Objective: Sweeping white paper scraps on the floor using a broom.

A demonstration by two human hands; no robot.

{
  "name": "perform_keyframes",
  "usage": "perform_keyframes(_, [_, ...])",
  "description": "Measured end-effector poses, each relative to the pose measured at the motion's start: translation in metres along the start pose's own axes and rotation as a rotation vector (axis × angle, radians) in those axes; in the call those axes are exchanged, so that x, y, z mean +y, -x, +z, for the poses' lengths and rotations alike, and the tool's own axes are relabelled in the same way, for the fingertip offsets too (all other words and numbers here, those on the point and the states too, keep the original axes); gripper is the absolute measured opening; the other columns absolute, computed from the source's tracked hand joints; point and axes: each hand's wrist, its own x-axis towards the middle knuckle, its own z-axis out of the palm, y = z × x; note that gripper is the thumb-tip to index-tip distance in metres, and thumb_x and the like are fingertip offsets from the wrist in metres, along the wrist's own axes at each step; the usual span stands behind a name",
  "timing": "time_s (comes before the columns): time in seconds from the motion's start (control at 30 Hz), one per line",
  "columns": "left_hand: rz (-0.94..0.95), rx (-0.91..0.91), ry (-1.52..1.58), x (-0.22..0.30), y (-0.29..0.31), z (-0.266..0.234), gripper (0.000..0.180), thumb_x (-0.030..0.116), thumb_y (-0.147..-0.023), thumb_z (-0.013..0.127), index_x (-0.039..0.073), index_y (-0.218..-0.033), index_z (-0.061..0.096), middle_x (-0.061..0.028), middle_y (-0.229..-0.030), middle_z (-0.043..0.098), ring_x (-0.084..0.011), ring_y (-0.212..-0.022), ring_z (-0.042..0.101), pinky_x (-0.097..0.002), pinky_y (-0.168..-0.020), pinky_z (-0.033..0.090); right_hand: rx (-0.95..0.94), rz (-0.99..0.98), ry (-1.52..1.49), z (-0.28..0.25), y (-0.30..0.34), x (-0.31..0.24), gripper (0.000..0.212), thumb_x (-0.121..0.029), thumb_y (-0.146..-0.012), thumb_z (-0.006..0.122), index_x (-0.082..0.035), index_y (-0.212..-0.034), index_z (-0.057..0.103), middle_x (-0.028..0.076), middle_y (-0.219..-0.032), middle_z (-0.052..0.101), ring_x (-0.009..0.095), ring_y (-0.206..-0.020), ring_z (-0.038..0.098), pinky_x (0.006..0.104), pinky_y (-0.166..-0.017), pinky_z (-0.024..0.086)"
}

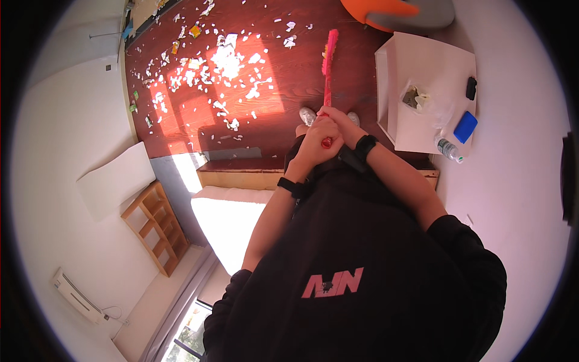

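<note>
A red-pink broom reaches out in front of me, its bristled head over the dark red wood floor. Both my hands are closed around its handle. My left hand grips close to the handle's end, which sticks out by the thumb. Just beyond it, my right hand wraps the handle farther along. Many white paper scraps lie strewn left of the broom head, thickest in a sunlit patch. A few yellow-orange wrappers and green bits are among them.
At the right stands a white table with a plastic bag, a black object, a blue box and a bottle. An orange-and-grey object is beyond it. A bed and wooden shelf are left.
</note>
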Motion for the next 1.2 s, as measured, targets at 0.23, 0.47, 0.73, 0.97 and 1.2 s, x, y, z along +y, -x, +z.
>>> perform_keyframes(0.23, [-0.168,-0.029,0.261,-0.057,-0.035,-0.001,0.027,0.000,-0.074,0.069,0.003,-0.064,0.044,-0.0069,-0.060,0.045,-0.0214,-0.059,0.045,-0.0354,-0.058,0.039,0.123,-0.180,0.000,-0.013,-0.019,-0.026,0.020,-0.026,-0.095,0.054,-0.010,-0.084,0.061,0.002,-0.078,0.061,0.012,-0.069,0.059,0.0294,-0.066,0.051])
perform_keyframes(0.47, [-0.103,0.016,0.332,-0.118,-0.098,-0.059,0.024,0.002,-0.077,0.067,0.002,-0.065,0.046,-0.0077,-0.060,0.044,-0.0198,-0.057,0.043,-0.0341,-0.056,0.038,0.217,-0.378,0.349,0.026,-0.091,-0.078,0.024,-0.027,-0.097,0.051,-0.010,-0.083,0.060,0.001,-0.079,0.061,0.011,-0.072,0.061,0.0288,-0.065,0.051])
perform_keyframes(0.73, [-0.143,0.051,0.108,-0.178,-0.116,-0.193,0.015,0.004,-0.073,0.066,0.001,-0.065,0.053,-0.0111,-0.065,0.054,-0.0288,-0.064,0.053,-0.0397,-0.061,0.043,0.062,-0.101,0.041,0.110,-0.225,-0.088,0.024,-0.029,-0.098,0.052,-0.011,-0.083,0.058,0.001,-0.082,0.062,0.011,-0.073,0.061,0.0283,-0.064,0.050])
perform_keyframes(0.97, [-0.064,-0.005,-0.131,-0.175,-0.147,-0.237,0.016,0.010,-0.070,0.069,0.003,-0.063,0.056,-0.0109,-0.071,0.062,-0.0309,-0.075,0.059,-0.0419,-0.076,0.047,-0.433,0.210,-0.048,0.150,-0.299,-0.121,0.031,-0.015,-0.097,0.048,-0.014,-0.067,0.040,-0.003,-0.057,0.041,0.012,-0.048,0.039,0.0287,-0.050,0.033])
perform_keyframes(1.2, [0.014,0.128,-0.070,-0.162,-0.185,-0.273,0.016,0.006,-0.070,0.067,0.004,-0.063,0.053,-0.0087,-0.067,0.058,-0.0287,-0.070,0.056,-0.0377,-0.076,0.042,-0.211,-0.090,0.234,0.179,-0.306,-0.153,0.029,-0.019,-0.097,0.050,-0.014,-0.070,0.043,-0.003,-0.062,0.044,0.011,-0.054,0.045,0.0269,-0.054,0.038])
